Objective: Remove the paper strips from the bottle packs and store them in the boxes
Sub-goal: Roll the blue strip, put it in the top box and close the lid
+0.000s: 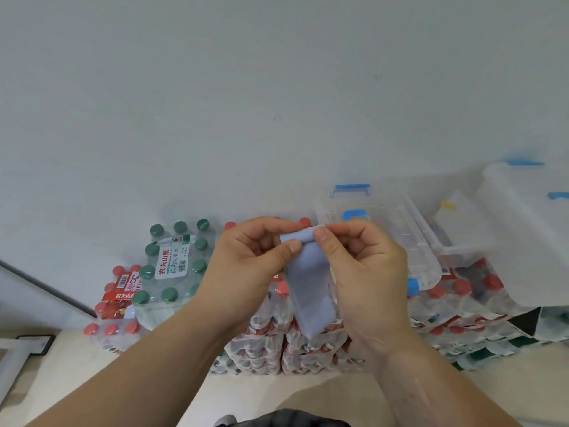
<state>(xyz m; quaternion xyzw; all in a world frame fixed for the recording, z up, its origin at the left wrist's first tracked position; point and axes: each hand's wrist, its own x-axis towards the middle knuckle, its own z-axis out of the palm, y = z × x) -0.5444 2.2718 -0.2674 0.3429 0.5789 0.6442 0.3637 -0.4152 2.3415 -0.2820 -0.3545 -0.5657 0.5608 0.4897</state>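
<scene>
Left hand and right hand both pinch the top of a pale blue paper strip hanging at centre over red-capped bottle packs, green-capped pack at 9 o'clock, clear boxes at 2 o'clock beyond.

Support: floor, light-coloured.
On floor: red-capped bottle packs, stacked against the wall.
Left edge: white frame, part visible.

Green-capped bottle pack label: 农夫山泉, 饮用纯净水 | Red-capped bottle pack red band: 农夫山…, rest hidden | other print illegible
</scene>
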